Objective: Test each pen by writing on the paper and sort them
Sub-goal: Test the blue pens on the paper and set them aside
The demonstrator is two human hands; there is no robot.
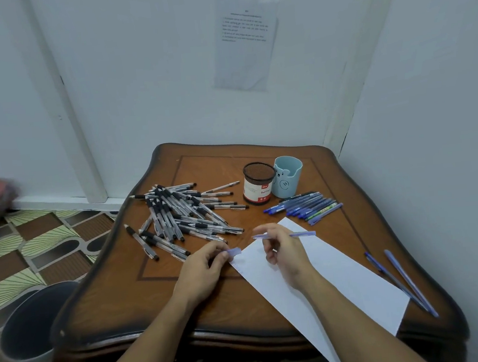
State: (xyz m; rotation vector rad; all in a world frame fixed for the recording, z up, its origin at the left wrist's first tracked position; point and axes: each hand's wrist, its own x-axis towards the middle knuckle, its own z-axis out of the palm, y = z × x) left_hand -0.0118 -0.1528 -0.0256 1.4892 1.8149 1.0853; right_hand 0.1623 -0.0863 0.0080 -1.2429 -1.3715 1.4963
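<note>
- At the near middle of the table (121, 303), we found the left hand (203, 267) and right hand (282, 252) close together over the upper end of the paper (329, 283).
- Left hand: fingers curled, thumb and fingertips pinching a small blue cap (235, 252) just at the paper's corner.
- Right hand: fingers curled, gripping an uncapped blue pen (301, 234) near its tip end. The barrel lay almost level, its tail pointing to three o'clock. We could not tell whether the tip touched the sheet.
- Step in hand, in our judgement: the pen was uncapped and ready for its test stroke.
- Recommended practice: roll the pen into a writing grip, bring the tip down on a bare patch of paper, and draw a short firm stroke. The left hand should pin the sheet, which lay loose and slanted. The mark should be read before recapping.
- Stock noted: a pile of black-grip pens (177, 216) at ten o'clock from the hands, and a row of blue pens (304, 205) at one o'clock.
- Two blue pens (411, 282) lay at four o'clock beside the paper.
- A mesh holder (257, 185) and a blue cup (287, 180) stood at twelve o'clock, touching.
</note>
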